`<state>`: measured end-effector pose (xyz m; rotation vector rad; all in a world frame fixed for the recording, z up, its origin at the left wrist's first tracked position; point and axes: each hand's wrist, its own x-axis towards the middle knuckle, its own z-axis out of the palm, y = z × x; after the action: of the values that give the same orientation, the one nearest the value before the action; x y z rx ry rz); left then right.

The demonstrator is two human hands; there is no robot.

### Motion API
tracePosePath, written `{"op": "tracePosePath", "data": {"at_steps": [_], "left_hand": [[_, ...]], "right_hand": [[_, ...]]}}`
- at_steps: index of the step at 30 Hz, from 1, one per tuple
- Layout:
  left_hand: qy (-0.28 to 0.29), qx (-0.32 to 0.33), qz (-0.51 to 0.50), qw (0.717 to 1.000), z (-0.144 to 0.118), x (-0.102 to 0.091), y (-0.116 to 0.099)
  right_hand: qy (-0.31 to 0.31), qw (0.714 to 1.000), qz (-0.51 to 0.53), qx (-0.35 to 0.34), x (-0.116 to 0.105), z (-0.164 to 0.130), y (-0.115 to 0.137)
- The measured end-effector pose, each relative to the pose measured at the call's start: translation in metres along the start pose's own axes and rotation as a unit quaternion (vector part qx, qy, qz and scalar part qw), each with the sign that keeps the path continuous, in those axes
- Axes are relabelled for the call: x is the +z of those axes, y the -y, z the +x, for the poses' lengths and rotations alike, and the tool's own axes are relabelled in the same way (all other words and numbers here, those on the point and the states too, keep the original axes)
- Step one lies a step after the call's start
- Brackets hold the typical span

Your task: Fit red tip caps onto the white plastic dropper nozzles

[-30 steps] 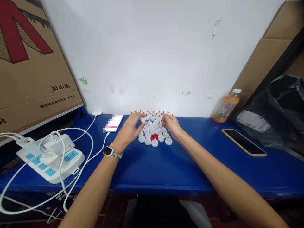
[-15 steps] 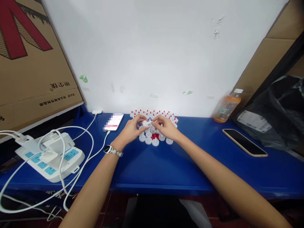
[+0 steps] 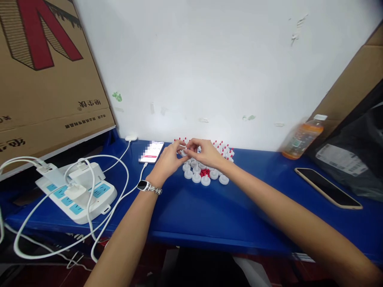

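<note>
Both hands meet over a cluster of small white round caps [image 3: 206, 174] with red pieces among them on the blue table [image 3: 209, 211]. My left hand [image 3: 169, 161], with a watch on its wrist, pinches a small white cap [image 3: 183, 152] between fingertips. My right hand [image 3: 205, 153] touches the same cap from the right, fingers curled around it. Behind the hands stands a row of red-tipped white pieces [image 3: 223, 146] against the wall.
A lit phone [image 3: 151, 151] on a white cable lies left of the caps. A white power strip [image 3: 79, 191] with plugs and cables sits far left under a cardboard box [image 3: 44, 71]. An orange drink bottle [image 3: 305, 137], a dark phone [image 3: 327, 187] and a black bag [image 3: 356, 159] are at right.
My hands have come together over the caps, the left lifting a white cap and the right closing on it. The view has shifted, so everything sits further right.
</note>
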<state>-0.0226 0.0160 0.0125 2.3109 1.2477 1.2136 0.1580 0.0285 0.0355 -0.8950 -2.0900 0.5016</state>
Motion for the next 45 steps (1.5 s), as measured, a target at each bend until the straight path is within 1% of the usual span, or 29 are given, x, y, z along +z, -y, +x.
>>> {"op": "tracePosePath", "data": {"at_steps": [3, 5, 6, 7, 9, 10, 13, 15, 17, 19, 23, 27, 30, 32, 33, 36, 37, 38, 39, 41, 43, 45], "left_hand": [[-0.013, -0.020, 0.027, 0.999, 0.000, -0.003, 0.008], [-0.013, -0.059, 0.061, 0.996, -0.001, -0.005, 0.017], [0.002, -0.084, 0.082, 0.993, -0.002, -0.006, 0.022], [0.030, -0.115, 0.103, 0.988, -0.003, -0.006, 0.028], [0.098, -0.164, 0.113, 0.975, -0.005, -0.006, 0.036], [0.113, -0.171, 0.115, 0.972, -0.006, -0.006, 0.039], [0.133, -0.174, 0.117, 0.969, -0.008, -0.003, 0.041], [0.138, -0.174, 0.120, 0.968, -0.009, -0.001, 0.039], [0.141, -0.174, 0.122, 0.967, -0.009, 0.001, 0.038], [0.142, -0.172, 0.123, 0.967, -0.009, 0.002, 0.037], [0.134, -0.172, 0.127, 0.968, -0.008, 0.005, 0.040], [0.117, -0.164, 0.138, 0.970, -0.008, 0.008, 0.040], [0.098, -0.150, 0.148, 0.973, -0.008, 0.010, 0.039], [0.079, -0.144, 0.155, 0.974, -0.008, 0.012, 0.037], [0.056, -0.138, 0.154, 0.977, -0.007, 0.013, 0.035], [-0.061, -0.110, 0.114, 0.986, -0.004, 0.014, 0.029], [-0.085, -0.095, 0.087, 0.988, -0.003, 0.014, 0.026], [-0.087, -0.079, 0.058, 0.991, -0.002, 0.014, 0.023], [-0.065, -0.061, 0.031, 0.996, -0.001, 0.013, 0.019], [0.002, -0.018, -0.002, 1.000, 0.000, 0.012, 0.010], [0.038, 0.017, -0.019, 0.999, 0.000, 0.013, 0.001], [0.046, 0.042, -0.029, 0.998, -0.001, 0.016, -0.008]], "right_hand": [[-0.016, 0.999, -0.027, 0.008, 0.002, 0.009, -0.006], [-0.042, 0.997, -0.054, 0.033, 0.003, 0.017, -0.016], [-0.049, 0.995, -0.068, 0.049, 0.003, 0.022, -0.023], [-0.041, 0.994, -0.079, 0.065, 0.004, 0.026, -0.031], [-0.008, 0.992, -0.096, 0.086, 0.007, 0.035, -0.046], [0.012, 0.990, -0.110, 0.089, 0.009, 0.040, -0.052], [0.078, 0.978, -0.172, 0.087, 0.016, 0.047, -0.060], [0.122, 0.965, -0.214, 0.089, 0.019, 0.049, -0.060], [0.145, 0.954, -0.241, 0.100, 0.021, 0.050, -0.057], [0.135, 0.952, -0.251, 0.116, 0.022, 0.052, -0.054], [0.083, 0.955, -0.250, 0.139, 0.034, 0.066, -0.052], [0.075, 0.951, -0.260, 0.148, 0.055, 0.083, -0.050], [0.060, 0.956, -0.249, 0.141, 0.061, 0.087, -0.046], [0.036, 0.965, -0.224, 0.133, 0.056, 0.082, -0.042], [0.018, 0.972, -0.195, 0.129, 0.052, 0.077, -0.040], [-0.042, 0.990, -0.057, 0.123, 0.035, 0.055, -0.033], [-0.055, 0.991, -0.009, 0.122, 0.029, 0.046, -0.031], [-0.063, 0.990, 0.032, 0.122, 0.023, 0.036, -0.029], [-0.068, 0.988, 0.070, 0.122, 0.017, 0.026, -0.027], [-0.079, 0.983, 0.114, 0.122, 0.008, 0.004, -0.022], [-0.093, 0.984, 0.097, 0.117, -0.001, -0.016, -0.017], [-0.095, 0.989, 0.035, 0.106, -0.008, -0.032, -0.011]]}}
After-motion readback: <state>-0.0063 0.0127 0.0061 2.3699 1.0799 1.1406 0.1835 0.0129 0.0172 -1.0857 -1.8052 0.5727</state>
